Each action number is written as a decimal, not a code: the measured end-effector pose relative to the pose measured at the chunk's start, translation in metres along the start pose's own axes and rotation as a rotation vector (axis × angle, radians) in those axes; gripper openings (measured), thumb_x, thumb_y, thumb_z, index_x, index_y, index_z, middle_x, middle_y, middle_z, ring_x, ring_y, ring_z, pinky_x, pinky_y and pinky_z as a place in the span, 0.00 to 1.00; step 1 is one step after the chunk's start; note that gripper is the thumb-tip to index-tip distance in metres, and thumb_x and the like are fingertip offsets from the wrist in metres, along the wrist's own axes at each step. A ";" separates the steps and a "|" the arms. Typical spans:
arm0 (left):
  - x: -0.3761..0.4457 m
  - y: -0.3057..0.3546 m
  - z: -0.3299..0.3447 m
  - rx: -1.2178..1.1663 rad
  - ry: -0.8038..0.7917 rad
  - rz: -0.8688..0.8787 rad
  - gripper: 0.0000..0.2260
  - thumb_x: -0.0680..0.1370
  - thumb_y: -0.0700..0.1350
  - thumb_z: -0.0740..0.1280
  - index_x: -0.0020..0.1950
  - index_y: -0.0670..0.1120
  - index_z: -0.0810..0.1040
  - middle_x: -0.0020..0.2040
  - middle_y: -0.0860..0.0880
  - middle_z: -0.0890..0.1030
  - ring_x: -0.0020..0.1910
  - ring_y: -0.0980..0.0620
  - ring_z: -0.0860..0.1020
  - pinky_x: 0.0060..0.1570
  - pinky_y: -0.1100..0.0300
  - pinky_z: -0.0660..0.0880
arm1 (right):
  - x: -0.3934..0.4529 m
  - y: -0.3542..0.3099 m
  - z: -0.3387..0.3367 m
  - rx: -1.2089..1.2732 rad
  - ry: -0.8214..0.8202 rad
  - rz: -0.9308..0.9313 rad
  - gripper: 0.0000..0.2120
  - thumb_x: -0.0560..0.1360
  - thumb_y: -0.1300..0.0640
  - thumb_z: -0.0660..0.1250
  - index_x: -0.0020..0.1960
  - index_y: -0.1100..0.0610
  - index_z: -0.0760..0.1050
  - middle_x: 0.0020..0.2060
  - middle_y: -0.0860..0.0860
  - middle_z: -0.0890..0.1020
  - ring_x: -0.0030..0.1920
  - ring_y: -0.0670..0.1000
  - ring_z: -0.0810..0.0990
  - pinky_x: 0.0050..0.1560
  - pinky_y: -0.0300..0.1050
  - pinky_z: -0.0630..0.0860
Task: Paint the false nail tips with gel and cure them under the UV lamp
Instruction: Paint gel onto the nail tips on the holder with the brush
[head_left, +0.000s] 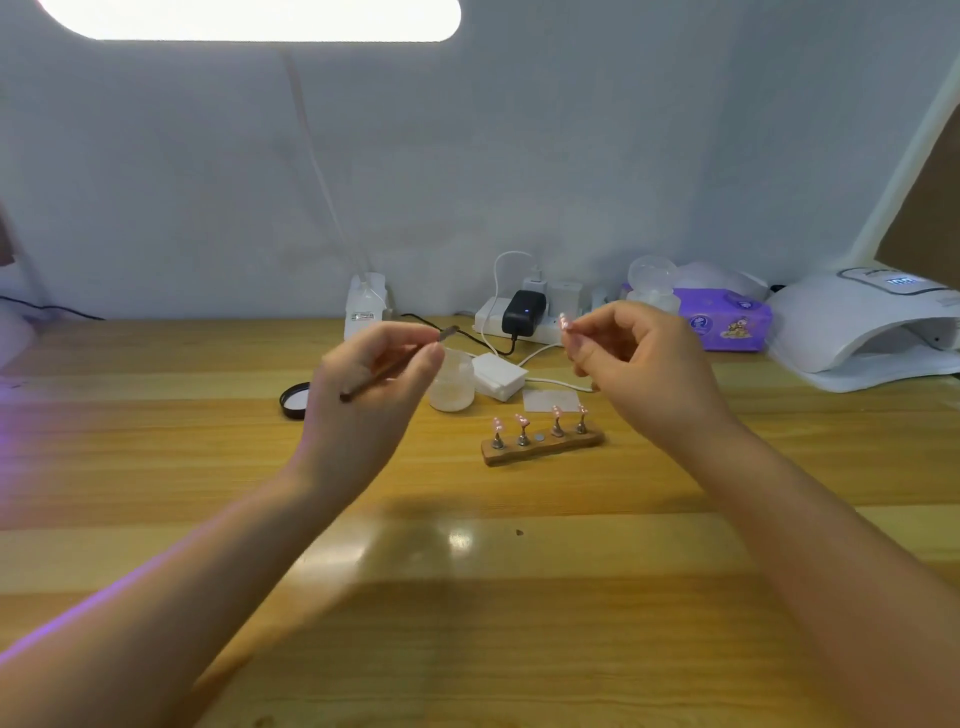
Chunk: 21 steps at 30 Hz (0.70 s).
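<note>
Wood-grain tabletop (519, 597) with pale and honey-coloured stripes serves as the work surface, backed by a plain white wall under a bright overhead light panel.

Left hand (363, 400) is raised above the table, thumb and fingers pinched on a thin dark-handled gel brush (400, 361); the bristle end points up and right, toward the other hand. Right hand (639, 364) is raised at a like height, fingertips pinched on a single pink false nail tip on its small stand (565, 323). Brush and held tip are near each other but apart; no contact shows.

Below the hands, a brown wooden holder bar (543, 446) lies on the table. Four pink nail tips on metal pegs (523, 428) stand in it; a bare round socket (541, 438) between the second and third pegs is judged to be the seat of the held tip. Whether the four are already coated cannot be told.

Just behind the bar stand a frosted translucent jar (452, 382) and, left of it, a black round lid (294, 400) lying open side up. A white domed UV lamp (857, 327) sits at the far right, well apart from the bar, its mouth holding nothing visible.

Judgement: painting is in hand on one tip; curing of the set is not yet done.
</note>
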<state>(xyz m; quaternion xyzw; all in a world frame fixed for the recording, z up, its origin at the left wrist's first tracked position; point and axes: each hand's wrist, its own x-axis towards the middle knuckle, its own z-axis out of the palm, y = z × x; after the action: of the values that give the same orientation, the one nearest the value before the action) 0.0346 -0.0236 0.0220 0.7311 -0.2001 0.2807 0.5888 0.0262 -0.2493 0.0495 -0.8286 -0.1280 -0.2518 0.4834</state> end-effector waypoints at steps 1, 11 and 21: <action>0.006 -0.001 -0.002 0.022 0.017 -0.038 0.11 0.77 0.43 0.71 0.44 0.61 0.83 0.39 0.57 0.84 0.38 0.59 0.82 0.40 0.66 0.77 | 0.000 -0.001 0.001 -0.023 -0.037 -0.011 0.04 0.75 0.55 0.68 0.44 0.47 0.78 0.36 0.47 0.82 0.39 0.48 0.80 0.41 0.45 0.80; 0.066 -0.003 0.004 0.470 -0.064 -0.180 0.06 0.79 0.44 0.63 0.45 0.45 0.77 0.41 0.46 0.82 0.43 0.48 0.80 0.40 0.56 0.74 | -0.031 0.031 0.022 -0.203 -0.290 -0.083 0.02 0.73 0.57 0.71 0.45 0.52 0.82 0.33 0.42 0.80 0.34 0.41 0.77 0.34 0.31 0.69; 0.086 -0.014 0.019 0.711 -0.265 -0.248 0.11 0.79 0.46 0.64 0.39 0.46 0.80 0.38 0.51 0.82 0.38 0.54 0.78 0.34 0.61 0.71 | -0.042 0.039 0.036 -0.340 -0.223 -0.203 0.02 0.73 0.54 0.71 0.45 0.50 0.81 0.36 0.43 0.82 0.35 0.43 0.77 0.34 0.41 0.73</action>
<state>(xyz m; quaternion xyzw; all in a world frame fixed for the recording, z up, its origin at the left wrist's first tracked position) 0.1125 -0.0358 0.0644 0.9377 -0.0751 0.1625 0.2976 0.0193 -0.2369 -0.0168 -0.9038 -0.2190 -0.2238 0.2918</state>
